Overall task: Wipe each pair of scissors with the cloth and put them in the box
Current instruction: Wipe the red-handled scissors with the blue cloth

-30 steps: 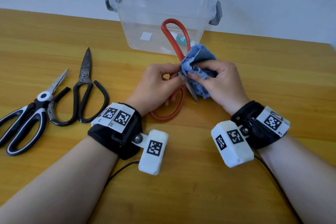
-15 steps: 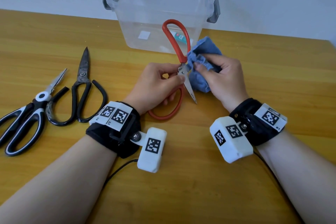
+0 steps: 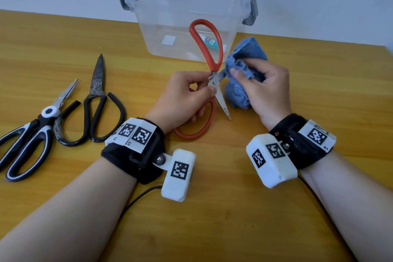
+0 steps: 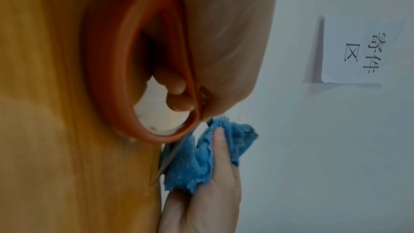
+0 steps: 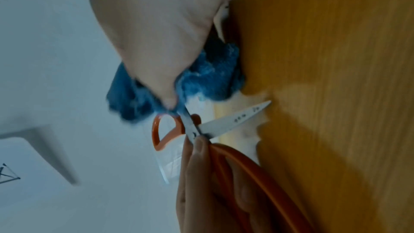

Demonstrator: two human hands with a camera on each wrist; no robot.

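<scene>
Red-handled scissors (image 3: 205, 49) are held spread wide above the wooden table (image 3: 234, 208), in front of the clear plastic box (image 3: 153, 27). My left hand (image 3: 209, 84) pinches them at the pivot, with fingers through the lower loop (image 4: 107, 77). One bare blade (image 3: 222, 104) points down toward the table. My right hand (image 3: 242, 74) grips a bunched blue cloth (image 3: 248, 53) and presses it around the other blade (image 5: 187, 118), beside the pivot. The cloth hides that blade's tip.
Black scissors (image 3: 95, 100) and black-and-white scissors (image 3: 32, 132) lie on the table at the left. The box stands at the back against the wall, with grey latches (image 3: 251, 10); I cannot make out any scissors inside it. Bare tabletop stretches to the right and front.
My right hand has slid the cloth up and to the right, off the downward blade, which now shows bare. The left hand keeps its hold at the pivot.
</scene>
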